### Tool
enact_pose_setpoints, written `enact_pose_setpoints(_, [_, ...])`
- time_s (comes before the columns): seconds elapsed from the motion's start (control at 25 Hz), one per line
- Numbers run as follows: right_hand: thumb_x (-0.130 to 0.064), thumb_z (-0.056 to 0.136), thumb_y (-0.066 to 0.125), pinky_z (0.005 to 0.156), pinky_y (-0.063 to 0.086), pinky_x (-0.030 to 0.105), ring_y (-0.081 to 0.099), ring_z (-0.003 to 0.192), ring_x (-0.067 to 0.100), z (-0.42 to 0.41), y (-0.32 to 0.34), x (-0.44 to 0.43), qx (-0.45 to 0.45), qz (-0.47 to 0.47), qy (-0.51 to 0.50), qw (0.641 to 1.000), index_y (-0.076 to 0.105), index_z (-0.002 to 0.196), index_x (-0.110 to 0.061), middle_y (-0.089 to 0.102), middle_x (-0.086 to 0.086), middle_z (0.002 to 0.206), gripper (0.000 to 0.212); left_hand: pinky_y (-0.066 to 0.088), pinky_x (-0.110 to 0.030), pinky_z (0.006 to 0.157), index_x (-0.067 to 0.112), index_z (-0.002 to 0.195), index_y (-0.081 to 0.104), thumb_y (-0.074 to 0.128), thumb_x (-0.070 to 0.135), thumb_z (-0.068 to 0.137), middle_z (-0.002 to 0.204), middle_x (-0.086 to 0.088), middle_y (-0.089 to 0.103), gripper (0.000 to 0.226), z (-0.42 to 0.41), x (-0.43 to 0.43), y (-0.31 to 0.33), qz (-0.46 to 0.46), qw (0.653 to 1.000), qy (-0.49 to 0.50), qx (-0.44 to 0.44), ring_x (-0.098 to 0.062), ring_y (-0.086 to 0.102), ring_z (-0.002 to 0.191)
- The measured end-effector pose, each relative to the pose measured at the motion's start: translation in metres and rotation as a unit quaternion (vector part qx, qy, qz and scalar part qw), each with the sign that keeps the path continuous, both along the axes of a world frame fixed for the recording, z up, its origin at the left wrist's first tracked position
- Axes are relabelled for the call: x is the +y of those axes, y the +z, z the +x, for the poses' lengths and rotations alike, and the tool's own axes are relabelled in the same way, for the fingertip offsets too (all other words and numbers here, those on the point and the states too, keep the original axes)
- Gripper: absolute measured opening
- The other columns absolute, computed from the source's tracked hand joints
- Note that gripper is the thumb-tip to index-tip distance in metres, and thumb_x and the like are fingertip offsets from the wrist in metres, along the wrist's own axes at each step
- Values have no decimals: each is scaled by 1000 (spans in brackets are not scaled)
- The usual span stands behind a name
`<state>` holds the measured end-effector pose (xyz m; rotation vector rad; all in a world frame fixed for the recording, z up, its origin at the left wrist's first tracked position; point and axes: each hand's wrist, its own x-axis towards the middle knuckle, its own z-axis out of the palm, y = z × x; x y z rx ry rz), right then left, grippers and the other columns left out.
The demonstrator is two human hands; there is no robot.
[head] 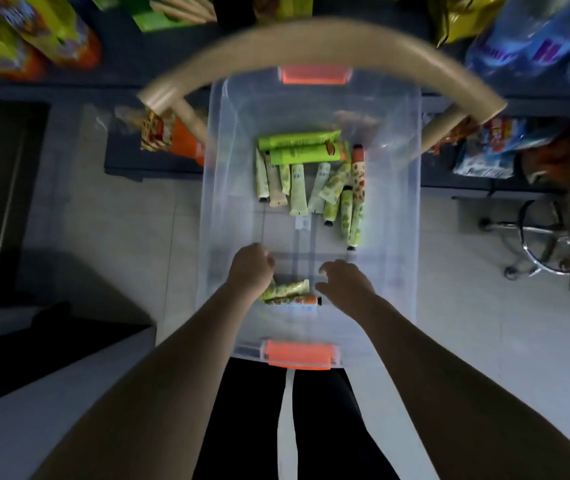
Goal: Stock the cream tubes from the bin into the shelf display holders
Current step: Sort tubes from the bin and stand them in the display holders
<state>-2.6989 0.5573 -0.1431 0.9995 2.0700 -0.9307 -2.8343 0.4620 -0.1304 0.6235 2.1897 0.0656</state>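
Note:
A clear plastic bin [397, 216] with orange latches stands on the floor below me. Several cream tubes [311, 178], green and patterned, lie in a heap at its far end. My left hand [252, 271] is inside the bin near its front, closed around a few patterned tubes [288, 292] whose ends stick out to the right. My right hand [345, 280] hovers just right of those tubes with its fingers spread and nothing in it. The shelf display holders are not in sight.
A tan curved chair back [311, 39] arcs over the bin's far end. Dark shelves with snack packs [34, 32] and blue packs [536, 43] run across the top. A metal stool base [536, 244] stands at right. My legs are below the bin.

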Motion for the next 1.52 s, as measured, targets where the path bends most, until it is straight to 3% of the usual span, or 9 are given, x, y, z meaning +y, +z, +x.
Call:
enact_pose_setpoints(0.36, [-25, 79, 71, 75, 42, 26, 57, 103, 22, -26, -78, -19, 8, -53, -7, 999, 66, 108, -11, 62, 6, 114, 33, 36, -27, 89, -3, 113, 60, 46, 16, 96, 120, -17, 60, 29, -2, -11, -66, 35, 996, 71, -51, -29, 53, 115])
enact_pose_setpoints(0.44, [-22, 76, 76, 74, 40, 24, 56, 98, 19, -22, -73, -13, 24, -101, -118, 987, 66, 105, -11, 61, 4, 109, 32, 37, -24, 87, 0, 118, 59, 46, 16, 96, 121, -16, 61, 30, -2, -10, -69, 53, 991, 105, -56, -26, 55, 114])
enact_pose_setpoints(0.56, [-13, 75, 77, 69, 44, 23, 53, 86, 16, -16, -53, 2, 51, -178, -333, 924, 63, 106, -7, 57, 1, 95, 34, 37, -23, 84, -1, 119, 59, 45, 16, 96, 120, -18, 62, 31, -1, -6, -63, 67, 988, 118, -74, -28, 57, 113])
enact_pose_setpoints(0.68, [-10, 77, 74, 77, 52, 37, 56, 84, 22, -11, -36, 14, 72, -139, -408, 900, 59, 91, -12, 59, 4, 87, 20, 39, -25, 86, 0, 112, 63, 50, 17, 94, 120, -16, 63, 28, 2, -8, -61, 56, 989, 99, -98, -26, 56, 114])
enact_pose_setpoints(0.76, [-10, 77, 72, 69, 50, 35, 57, 77, 21, -9, -26, 19, 91, -95, -436, 890, 60, 90, -16, 63, 5, 92, 18, 39, -22, 82, 3, 107, 66, 56, 19, 91, 114, -13, 66, 25, 7, -11, -62, 33, 991, 58, -120, -24, 60, 108])
enact_pose_setpoints(0.88, [-12, 78, 68, 54, 37, 24, 49, 62, 13, -6, -14, 19, 93, -65, -448, 887, 64, 94, -15, 62, 2, 85, 16, 43, -25, 82, 7, 100, 69, 63, 24, 86, 107, -11, 70, 23, 16, -14, -68, -22, 992, -37, -120, -23, 63, 102])
enact_pose_setpoints(1.04, [-12, 80, 62, 48, 29, 25, 41, 53, 12, -4, -11, 15, 42, -42, -402, 914, 64, 84, -13, 49, -2, 62, 4, 46, -32, 86, 4, 106, 66, 65, 29, 85, 110, -15, 66, 33, 25, -17, -73, -85, 984, -120, -102, -28, 61, 104])
enact_pose_setpoints(1.36, [-9, 81, 59, 50, 33, 25, 44, 55, 18, -2, -21, 15, 19, -18, -362, 932, 65, 86, -3, 47, 1, 60, 10, 44, -32, 88, 1, 114, 58, 60, 49, 84, 116, -13, 63, 57, 21, -15, -80, -158, 962, -165, -149, -29, 58, 109])
enact_pose_setpoints(1.52, [-7, 84, 56, 46, 31, 22, 42, 56, 16, 0, -16, 17, 43, -24, -355, 933, 59, 89, -8, 46, 0, 65, 6, 39, -28, 74, 7, 110, 48, 68, 35, 82, 113, -11, 58, 44, 22, -16, -71, -114, 972, -104, -180, -26, 57, 99])
